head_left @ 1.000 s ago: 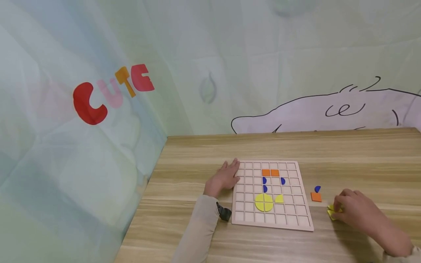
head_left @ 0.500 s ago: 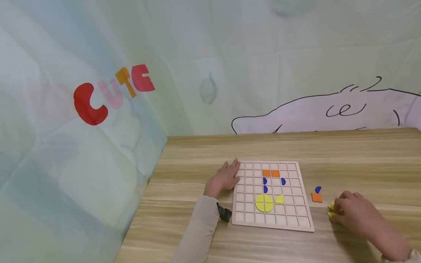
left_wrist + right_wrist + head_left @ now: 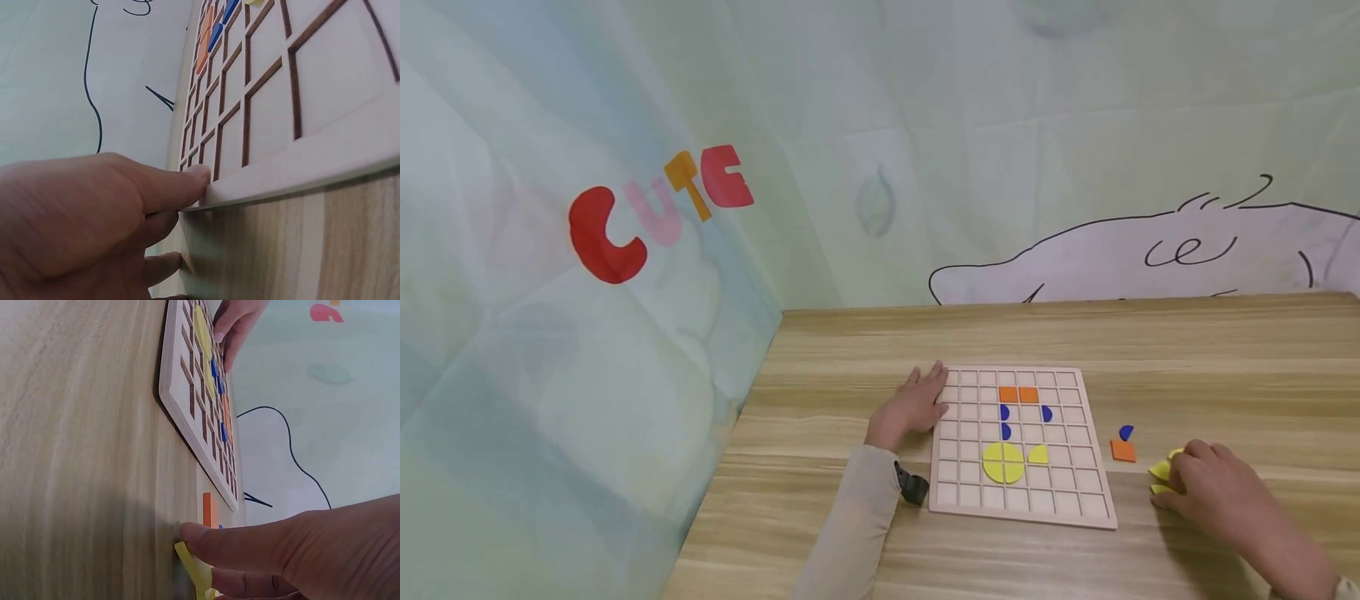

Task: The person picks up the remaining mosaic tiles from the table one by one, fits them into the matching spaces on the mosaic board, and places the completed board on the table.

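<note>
My left hand rests at the left edge of the pale gridded board. Its thumb presses on the rim, while the other fingers extend alongside. To the right of the board, my right hand bends its fingers over several yellow quarter-circle pieces. In the right wrist view, a tilted yellow quarter-circle piece is pinched between thumb and fingers; the hand partly covers the others. On the board sit a yellow circle of quarter pieces, a separate yellow quarter, orange squares and blue half-circles.
A loose orange square and a blue half-circle lie on the wooden table between the board and my right hand. A printed cloth backdrop stands behind and to the left of the table.
My right fingers have shifted slightly over the yellow pieces, which now stand tilted and farther apart, with another yellow edge showing behind. My left hand and the board stay put.
</note>
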The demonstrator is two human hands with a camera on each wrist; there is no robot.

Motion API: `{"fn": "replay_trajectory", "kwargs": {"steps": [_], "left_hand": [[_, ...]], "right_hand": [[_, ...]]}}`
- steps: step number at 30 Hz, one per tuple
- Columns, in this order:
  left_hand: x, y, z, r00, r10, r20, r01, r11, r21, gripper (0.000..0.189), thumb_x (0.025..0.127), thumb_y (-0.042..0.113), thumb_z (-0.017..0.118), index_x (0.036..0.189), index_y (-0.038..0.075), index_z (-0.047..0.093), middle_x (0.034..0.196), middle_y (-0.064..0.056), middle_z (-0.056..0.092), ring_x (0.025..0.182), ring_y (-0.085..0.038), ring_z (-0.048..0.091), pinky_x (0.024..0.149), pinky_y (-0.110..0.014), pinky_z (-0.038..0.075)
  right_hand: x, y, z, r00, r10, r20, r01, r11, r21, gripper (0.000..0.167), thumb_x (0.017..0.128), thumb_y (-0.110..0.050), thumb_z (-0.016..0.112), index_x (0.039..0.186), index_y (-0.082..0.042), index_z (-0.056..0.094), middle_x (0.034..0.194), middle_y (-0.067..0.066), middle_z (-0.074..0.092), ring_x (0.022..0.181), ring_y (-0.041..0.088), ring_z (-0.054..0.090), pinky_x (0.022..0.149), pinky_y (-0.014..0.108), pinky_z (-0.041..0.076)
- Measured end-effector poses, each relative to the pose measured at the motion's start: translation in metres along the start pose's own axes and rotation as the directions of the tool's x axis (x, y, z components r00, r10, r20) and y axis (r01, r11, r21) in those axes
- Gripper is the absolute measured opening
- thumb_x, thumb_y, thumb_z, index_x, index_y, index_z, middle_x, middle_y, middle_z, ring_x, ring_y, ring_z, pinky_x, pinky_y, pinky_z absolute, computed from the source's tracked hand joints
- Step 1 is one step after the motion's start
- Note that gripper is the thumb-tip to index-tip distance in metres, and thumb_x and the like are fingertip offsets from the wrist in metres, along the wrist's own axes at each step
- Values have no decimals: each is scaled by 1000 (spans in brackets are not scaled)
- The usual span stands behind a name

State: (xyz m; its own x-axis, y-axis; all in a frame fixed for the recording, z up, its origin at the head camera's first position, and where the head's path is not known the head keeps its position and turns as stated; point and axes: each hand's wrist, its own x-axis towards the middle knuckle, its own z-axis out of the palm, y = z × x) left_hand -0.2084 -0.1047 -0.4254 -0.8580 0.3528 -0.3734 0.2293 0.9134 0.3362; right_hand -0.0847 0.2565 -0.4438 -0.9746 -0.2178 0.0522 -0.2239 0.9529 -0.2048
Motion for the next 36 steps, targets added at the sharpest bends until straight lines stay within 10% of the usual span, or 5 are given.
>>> {"fn": "replay_trajectory", "kwargs": {"steps": [20, 36], "left_hand": [[1, 1, -1, 1000, -5, 4, 5, 1000, 1, 59, 103, 27, 39, 155, 14, 13, 162, 1, 3, 149, -31, 2, 121, -48, 12], [-1, 1, 0, 1000, -6, -4, 6, 1000, -7, 58, 103, 27, 38, 155, 14, 13, 162, 2, 3, 149, -31, 2, 121, -47, 12]], "right_hand": [[1, -2, -2, 1000, -21, 2, 21, 999, 32, 31, 69, -29, 83, 63, -16, 55, 79, 3, 58, 70, 21, 53, 65, 42, 47], [25, -24, -12, 992, 29, -123, 11, 948, 317, 21, 83, -22, 74, 69, -16, 59, 92, 10, 65, 83, 28, 59, 67, 40, 47]]}}
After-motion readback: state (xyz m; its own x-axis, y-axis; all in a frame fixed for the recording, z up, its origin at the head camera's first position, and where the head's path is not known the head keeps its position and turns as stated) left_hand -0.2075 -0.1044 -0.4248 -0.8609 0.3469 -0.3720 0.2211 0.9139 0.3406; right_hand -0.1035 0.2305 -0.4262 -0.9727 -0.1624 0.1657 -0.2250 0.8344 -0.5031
